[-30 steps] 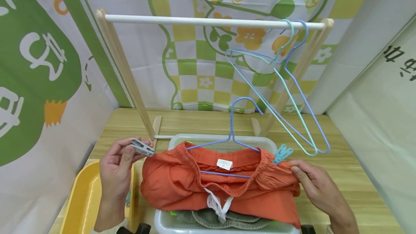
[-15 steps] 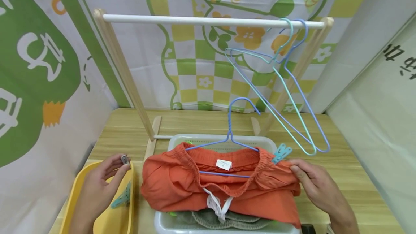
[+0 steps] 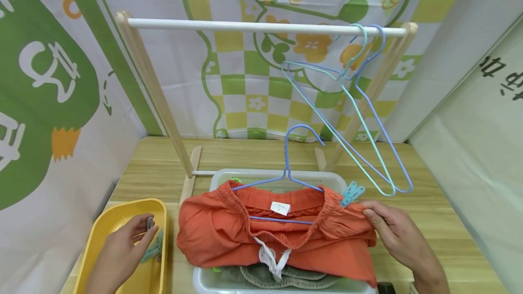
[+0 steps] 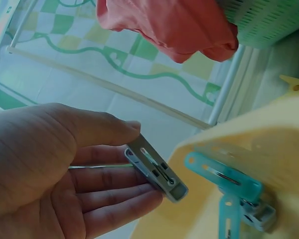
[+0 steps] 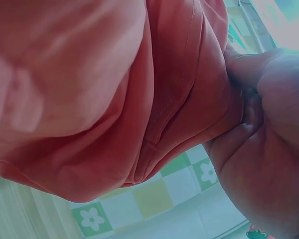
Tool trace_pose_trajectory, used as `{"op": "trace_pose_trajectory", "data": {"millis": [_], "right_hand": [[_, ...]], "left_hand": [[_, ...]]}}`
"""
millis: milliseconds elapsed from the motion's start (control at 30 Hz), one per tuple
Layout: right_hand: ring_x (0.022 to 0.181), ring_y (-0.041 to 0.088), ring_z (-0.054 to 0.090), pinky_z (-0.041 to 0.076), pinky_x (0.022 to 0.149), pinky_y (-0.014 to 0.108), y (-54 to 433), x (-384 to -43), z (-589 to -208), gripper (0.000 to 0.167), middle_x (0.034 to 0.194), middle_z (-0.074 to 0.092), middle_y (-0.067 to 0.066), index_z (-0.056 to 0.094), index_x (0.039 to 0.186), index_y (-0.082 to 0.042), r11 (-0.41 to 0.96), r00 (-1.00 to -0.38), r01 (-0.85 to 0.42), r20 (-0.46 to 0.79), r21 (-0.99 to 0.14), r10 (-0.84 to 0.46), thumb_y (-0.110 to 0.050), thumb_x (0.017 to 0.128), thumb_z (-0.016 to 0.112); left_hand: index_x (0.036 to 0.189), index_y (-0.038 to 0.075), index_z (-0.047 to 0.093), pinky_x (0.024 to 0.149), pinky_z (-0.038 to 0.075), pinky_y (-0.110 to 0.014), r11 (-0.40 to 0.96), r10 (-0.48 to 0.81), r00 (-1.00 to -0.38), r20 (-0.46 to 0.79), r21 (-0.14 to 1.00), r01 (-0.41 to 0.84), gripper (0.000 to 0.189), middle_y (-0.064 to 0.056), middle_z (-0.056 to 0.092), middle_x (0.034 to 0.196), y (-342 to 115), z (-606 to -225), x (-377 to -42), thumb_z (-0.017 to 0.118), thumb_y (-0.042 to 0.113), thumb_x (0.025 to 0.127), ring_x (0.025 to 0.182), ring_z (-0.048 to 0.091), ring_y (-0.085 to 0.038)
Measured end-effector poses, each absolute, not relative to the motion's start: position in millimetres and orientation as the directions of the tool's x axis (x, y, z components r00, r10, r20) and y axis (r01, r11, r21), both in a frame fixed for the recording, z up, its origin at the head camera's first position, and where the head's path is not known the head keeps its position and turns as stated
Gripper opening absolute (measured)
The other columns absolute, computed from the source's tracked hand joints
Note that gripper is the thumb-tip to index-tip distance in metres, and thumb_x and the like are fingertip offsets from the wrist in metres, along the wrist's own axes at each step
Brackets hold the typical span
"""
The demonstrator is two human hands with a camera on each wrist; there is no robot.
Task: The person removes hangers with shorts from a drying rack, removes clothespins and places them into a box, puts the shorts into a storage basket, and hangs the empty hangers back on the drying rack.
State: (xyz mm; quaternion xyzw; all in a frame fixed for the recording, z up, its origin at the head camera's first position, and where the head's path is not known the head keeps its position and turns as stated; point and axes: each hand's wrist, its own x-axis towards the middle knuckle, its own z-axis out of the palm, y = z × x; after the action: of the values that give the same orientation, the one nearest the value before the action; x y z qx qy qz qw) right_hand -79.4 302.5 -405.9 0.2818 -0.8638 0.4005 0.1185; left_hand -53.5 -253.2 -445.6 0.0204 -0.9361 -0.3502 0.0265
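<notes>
Over the yellow tray [image 3: 91, 239], my left hand [image 3: 122, 248] pinches a grey clothespin [image 4: 157, 167] between thumb and fingers. Teal clothespins [image 4: 224, 177] lie in the tray beside it, with a grey one partly hidden among them. My right hand [image 3: 402, 242] grips the right side of the orange shorts [image 3: 216, 235], fabric caught between thumb and fingers. A blue wire hanger [image 3: 287, 167] runs inside the waistband, its hook standing up. One teal clothespin [image 3: 352, 194] is clipped on the waistband's right part, near that hand. White drawstrings [image 3: 271, 257] hang at the front.
Beneath the shorts stands a pale plastic basket [image 3: 339, 180] with dark grey-green cloth [image 3: 286, 276] in it. Behind is a wooden rack with a white rail [image 3: 245, 26], where a mint hanger [image 3: 359, 108] and a blue hanger [image 3: 377, 121] hang at the right.
My left hand has moved left and down from the shorts' left side to over the yellow tray, carrying the grey clothespin. My right hand keeps its grip on the shorts.
</notes>
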Motion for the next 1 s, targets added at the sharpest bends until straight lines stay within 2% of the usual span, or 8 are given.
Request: {"op": "trace_pose_trajectory", "data": {"millis": [200,333,433,533,600,700,833,1000], "right_hand": [[0.103,0.006,0.067,0.05,0.087,0.015,300.3,-76.7,-403.1,0.043,0.111,0.073,-0.003,0.072,0.12,-0.013,0.527,-0.812,-0.584,0.434,-0.618,-0.39,0.019,0.096,0.056],[0.098,0.005,0.067,0.05,0.084,0.015,298.8,-76.2,-401.4,0.043,0.11,0.074,-0.005,0.072,0.12,-0.013,0.533,-0.806,-0.592,0.441,-0.604,-0.395,0.018,0.096,0.056],[0.094,0.005,0.067,0.05,0.081,0.015,298.1,-76.8,-400.8,0.043,0.108,0.074,-0.006,0.072,0.12,-0.014,0.531,-0.799,-0.602,0.446,-0.596,-0.403,0.018,0.096,0.056],[0.092,0.005,0.067,0.05,0.079,0.015,298.1,-77.8,-400.7,0.043,0.108,0.074,-0.006,0.071,0.12,-0.014,0.528,-0.797,-0.603,0.446,-0.598,-0.406,0.018,0.096,0.055],[0.092,0.005,0.067,0.05,0.079,0.015,298.4,-78.1,-400.8,0.043,0.108,0.073,-0.006,0.071,0.119,-0.014,0.531,-0.802,-0.597,0.441,-0.602,-0.402,0.018,0.096,0.055],[0.092,0.005,0.066,0.05,0.079,0.015,298.9,-78.0,-401.3,0.043,0.109,0.073,-0.007,0.071,0.118,-0.014,0.533,-0.812,-0.584,0.429,-0.612,-0.397,0.019,0.096,0.055],[0.089,0.005,0.066,0.051,0.077,0.016,298.9,-77.5,-401.8,0.044,0.108,0.073,-0.007,0.071,0.119,-0.014,0.53,-0.812,-0.583,0.426,-0.616,-0.398,0.019,0.096,0.055],[0.087,0.004,0.065,0.05,0.076,0.015,298.0,-77.2,-400.3,0.044,0.108,0.074,-0.006,0.072,0.12,-0.014,0.532,-0.794,-0.608,0.458,-0.59,-0.4,0.019,0.094,0.058]], "left_hand": [[0.127,-0.007,0.062,0.079,0.06,-0.048,0.762,-0.069,-0.998,-0.011,0.645,-0.06,0.041,-0.019,0.073,0.104,-253.8,-450.0,-50.5,0.072,0.022,0.099,0.093,0.073,-0.038],[0.129,-0.008,0.062,0.083,0.059,-0.049,0.771,-0.05,-0.999,-0.018,0.635,-0.051,0.045,-0.023,0.07,0.114,-252.0,-448.8,-50.2,0.071,0.025,0.1,0.102,0.07,-0.04],[0.125,-0.006,0.066,0.083,0.059,-0.047,0.767,-0.051,-0.997,0.058,0.641,-0.002,0.04,-0.022,0.07,0.118,-243.7,-443.5,-49.6,0.073,0.024,0.099,0.102,0.071,-0.038],[0.116,0.003,0.073,0.074,0.061,-0.033,0.763,-0.07,-0.977,0.202,0.642,0.078,0.025,-0.01,0.075,0.111,-228.8,-432.1,-48.4,0.075,0.018,0.097,0.094,0.074,-0.026],[0.111,0.007,0.077,0.07,0.058,-0.021,0.743,-0.067,-0.939,0.338,0.644,0.179,0.018,-0.004,0.076,0.106,-215.9,-422.1,-48.6,0.078,0.01,0.093,0.09,0.074,-0.017],[0.111,0.01,0.078,0.075,0.052,-0.012,0.654,0.018,-0.849,0.528,0.636,0.41,0.027,0.0,0.076,0.106,-192.6,-406.4,-51.3,0.079,-0.002,0.087,0.093,0.072,-0.01],[0.119,0.008,0.075,0.091,0.051,-0.019,0.39,0.228,-0.704,0.673,0.599,0.699,0.035,-0.004,0.075,0.112,-148.4,-390.6,-57.4,0.076,-0.006,0.087,0.103,0.071,-0.015],[0.126,0.01,0.07,0.099,0.051,-0.027,0.206,0.444,-0.584,0.68,0.557,0.805,0.028,-0.003,0.072,0.12,-90.4,-371.7,-67.4,0.07,0.01,0.099,0.113,0.068,-0.018]]}}
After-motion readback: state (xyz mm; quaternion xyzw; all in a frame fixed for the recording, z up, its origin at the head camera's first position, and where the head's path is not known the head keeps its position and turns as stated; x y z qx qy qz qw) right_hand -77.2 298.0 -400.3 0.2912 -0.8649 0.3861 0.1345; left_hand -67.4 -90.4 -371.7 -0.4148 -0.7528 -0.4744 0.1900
